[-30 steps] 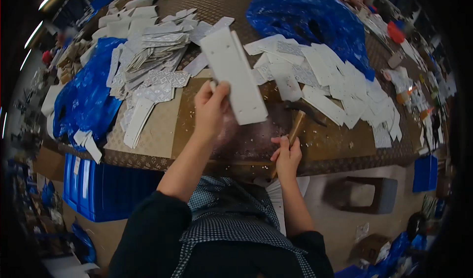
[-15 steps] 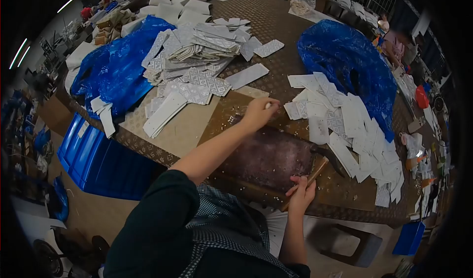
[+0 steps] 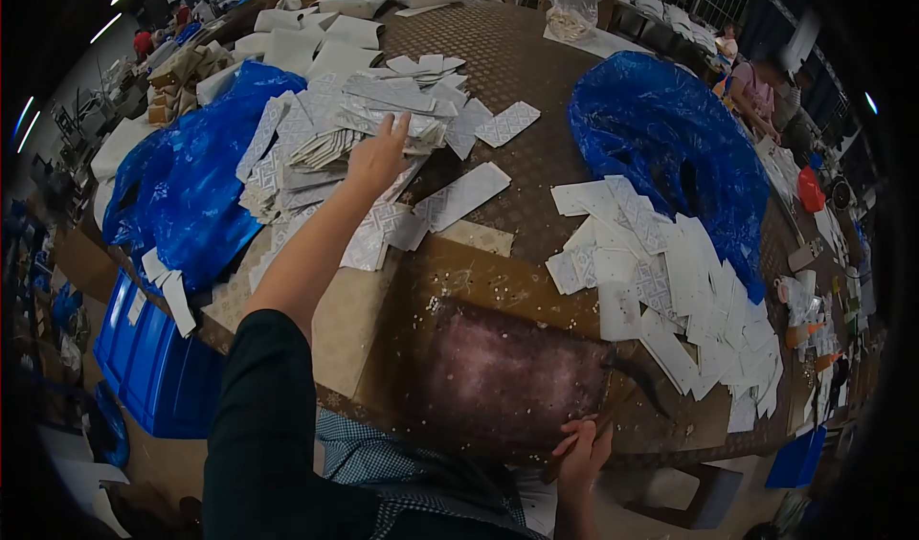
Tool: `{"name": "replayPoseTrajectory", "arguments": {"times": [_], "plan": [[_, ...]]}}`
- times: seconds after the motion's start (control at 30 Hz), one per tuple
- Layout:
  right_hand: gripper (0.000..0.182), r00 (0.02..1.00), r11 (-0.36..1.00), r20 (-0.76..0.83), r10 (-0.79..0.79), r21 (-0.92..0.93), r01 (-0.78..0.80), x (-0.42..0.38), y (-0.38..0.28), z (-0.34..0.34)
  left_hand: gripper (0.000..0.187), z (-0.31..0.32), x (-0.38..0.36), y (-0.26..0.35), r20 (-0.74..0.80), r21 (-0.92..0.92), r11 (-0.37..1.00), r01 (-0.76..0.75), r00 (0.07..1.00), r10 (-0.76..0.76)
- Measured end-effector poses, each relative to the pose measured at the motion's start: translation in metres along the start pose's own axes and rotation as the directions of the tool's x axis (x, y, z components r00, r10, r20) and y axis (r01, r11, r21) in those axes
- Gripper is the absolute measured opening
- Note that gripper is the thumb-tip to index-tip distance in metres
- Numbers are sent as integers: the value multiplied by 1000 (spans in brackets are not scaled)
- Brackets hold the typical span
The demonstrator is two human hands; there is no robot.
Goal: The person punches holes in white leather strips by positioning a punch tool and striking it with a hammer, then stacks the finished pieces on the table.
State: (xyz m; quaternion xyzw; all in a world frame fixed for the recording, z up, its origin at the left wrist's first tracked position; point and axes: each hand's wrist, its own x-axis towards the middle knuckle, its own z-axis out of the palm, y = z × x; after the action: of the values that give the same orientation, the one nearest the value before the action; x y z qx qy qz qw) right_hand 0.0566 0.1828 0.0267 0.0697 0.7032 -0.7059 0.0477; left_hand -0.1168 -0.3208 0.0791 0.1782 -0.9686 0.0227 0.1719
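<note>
My left hand (image 3: 378,157) reaches over a heap of patterned white-grey strips (image 3: 392,90), its fingers stretched out and apart, apparently touching the top layers. Nothing shows in its grasp. Near the table's front edge, my right hand (image 3: 582,452) is closed around a wooden stick or handle (image 3: 624,408), whose full shape I cannot make out. Between the hands lies a dark reddish rectangular slab (image 3: 517,372) on a brown board (image 3: 397,348), with small white bits scattered around it. A dark curved piece (image 3: 643,385) sits at the slab's right end.
More white strips (image 3: 684,291) spread over the table's right side. Blue plastic bags (image 3: 670,128) lie behind them and at the left. A blue crate (image 3: 158,358) stands below the table's left edge. Several people are at the far right, including one in a pink top (image 3: 751,90).
My left hand has moved from above the slab, fingers pinched, to the strip heap at the upper left, where its fingers are spread. My right hand still grips the wooden piece.
</note>
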Motion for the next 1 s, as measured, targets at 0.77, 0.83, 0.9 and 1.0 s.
{"name": "replayPoseTrajectory", "arguments": {"times": [0.77,0.83,0.9,1.0], "plan": [[14,991,996,-95,91,17,-90,-4,7,-1,55,-56,34,2,-75,15,976,-218,973,218],[14,994,997,-68,80,-11,-81,-1,3,-1,51,-88,13,8,-140,-194,971,-137,984,111],[16,998,998,-36,54,-41,-56,2,0,0,49,-114,-10,9,-236,-438,894,-95,972,-13],[18,998,997,-39,47,-53,-49,5,-1,1,46,-126,-51,-2,-112,-886,460,49,943,-314]]}}
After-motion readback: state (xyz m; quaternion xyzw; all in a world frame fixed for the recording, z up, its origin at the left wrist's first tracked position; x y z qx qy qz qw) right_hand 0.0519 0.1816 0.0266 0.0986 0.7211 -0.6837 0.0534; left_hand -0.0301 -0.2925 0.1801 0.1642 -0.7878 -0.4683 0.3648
